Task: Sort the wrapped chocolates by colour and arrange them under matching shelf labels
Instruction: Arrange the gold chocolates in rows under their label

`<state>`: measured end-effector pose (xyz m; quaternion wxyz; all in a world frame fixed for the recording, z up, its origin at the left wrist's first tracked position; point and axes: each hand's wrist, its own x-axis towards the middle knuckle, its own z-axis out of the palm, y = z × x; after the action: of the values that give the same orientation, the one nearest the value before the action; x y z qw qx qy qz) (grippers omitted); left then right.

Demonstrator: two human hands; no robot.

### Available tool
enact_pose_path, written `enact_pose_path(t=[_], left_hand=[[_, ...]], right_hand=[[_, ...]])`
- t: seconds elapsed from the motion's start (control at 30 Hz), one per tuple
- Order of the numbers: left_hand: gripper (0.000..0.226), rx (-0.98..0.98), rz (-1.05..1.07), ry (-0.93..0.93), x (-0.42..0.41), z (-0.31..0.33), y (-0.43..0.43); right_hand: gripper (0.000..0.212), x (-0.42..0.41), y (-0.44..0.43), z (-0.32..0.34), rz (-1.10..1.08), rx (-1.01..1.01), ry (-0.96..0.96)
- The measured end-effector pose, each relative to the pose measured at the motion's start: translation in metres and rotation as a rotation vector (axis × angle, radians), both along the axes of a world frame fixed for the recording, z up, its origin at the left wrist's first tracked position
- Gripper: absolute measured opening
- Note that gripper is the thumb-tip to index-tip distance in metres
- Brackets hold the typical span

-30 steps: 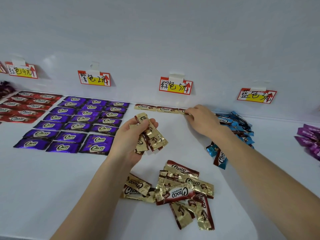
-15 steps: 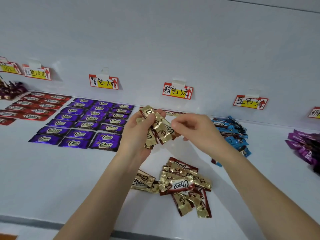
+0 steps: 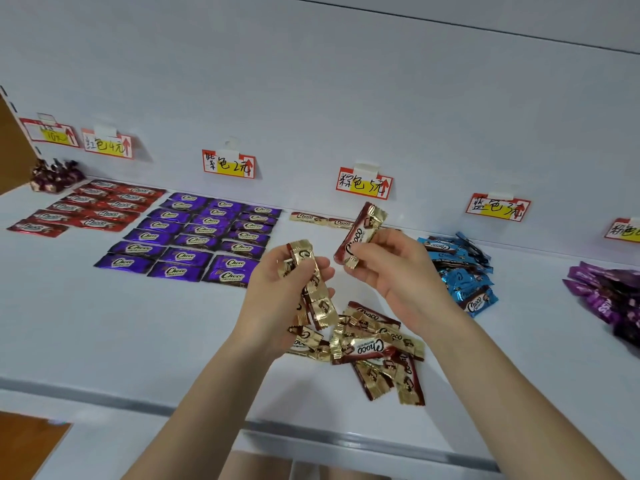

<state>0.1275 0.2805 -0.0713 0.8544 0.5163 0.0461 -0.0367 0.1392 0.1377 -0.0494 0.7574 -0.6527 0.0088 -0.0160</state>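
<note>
While the left hand (image 3: 277, 299) grips a fanned bunch of gold-brown chocolates (image 3: 322, 311) above the shelf (image 3: 121, 341), the right hand (image 3: 394, 271) pinches a single piece (image 3: 358, 235) by its lower end, roughly upright, w/ most of the wrapper sticking up free. Risks: that end-pinch looks weak, so slick foil could swivel or slip out on the reach to the short row (image 3: 308, 217) begun under the brown label (image 3: 363, 183). The bunch is loosely fanned, so one could slide out onto the loose pile (image 3: 377, 348) below. The blue heap (image 3: 460, 271) lies near on the right & the purple grid (image 3: 204, 240) on the left; a careless forearm could nudge either, mixing colours or skewing rows.
</note>
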Motion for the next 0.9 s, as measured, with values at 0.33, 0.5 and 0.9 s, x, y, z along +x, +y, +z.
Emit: enact_pose_path(t=[0.33,0.5,0.9], left_hand=[[0.015,0.216,-0.074,-0.062,0.002,0.005,0.006],[0.016,0.316,-0.193,-0.015,0.015,0.007,0.025],[0.018,0.432,-0.317,0.085,0.054,0.011,0.056]], right_hand=[[0.014,-0.001,0.001,-0.005,0.011,-0.228,-0.057],[0.033,0.012,-0.016,0.007,0.222,-0.649,-0.354],[0.021,0.061,-0.005,-0.017,0.465,-0.956,-0.272]])
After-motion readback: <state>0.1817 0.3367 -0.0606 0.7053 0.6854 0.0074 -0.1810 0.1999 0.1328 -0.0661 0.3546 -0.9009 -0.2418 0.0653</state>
